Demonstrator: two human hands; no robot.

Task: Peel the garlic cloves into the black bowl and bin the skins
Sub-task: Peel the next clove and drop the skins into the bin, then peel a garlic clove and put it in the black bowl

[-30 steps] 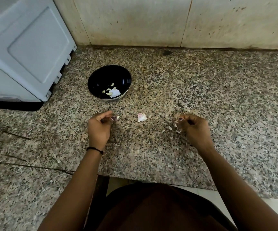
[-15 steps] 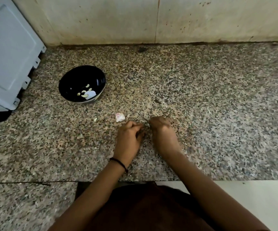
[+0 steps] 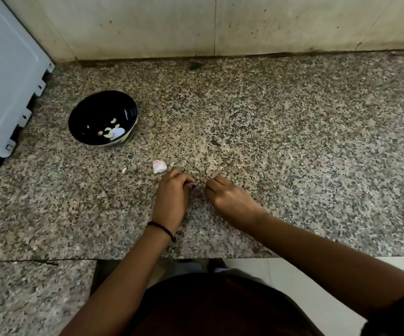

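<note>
Speckled granite desk (image 3: pixel 293 141) meets a tiled wall; the black bowl (image 3: pixel 88 110) holds a few peeled cloves (image 3: pixel 110 132). A second ago the hands worked apart; now the left hand (image 3: pixel 173 192) and right hand (image 3: pixel 230 198) have met right of the bowl and nearer the person, fingers (image 3: pixel 184 177) curled tip to tip. I cannot tell whether they pinch a clove, but another peel is probably starting. A pale scrap (image 3: pixel 159 166) lies between bowl and hands.

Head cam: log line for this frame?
left hand: fingers curled, contents hidden | right hand: fingers curled, contents hidden | black bowl: peeled cloves inside | garlic piece: on counter, beside left hand
</note>
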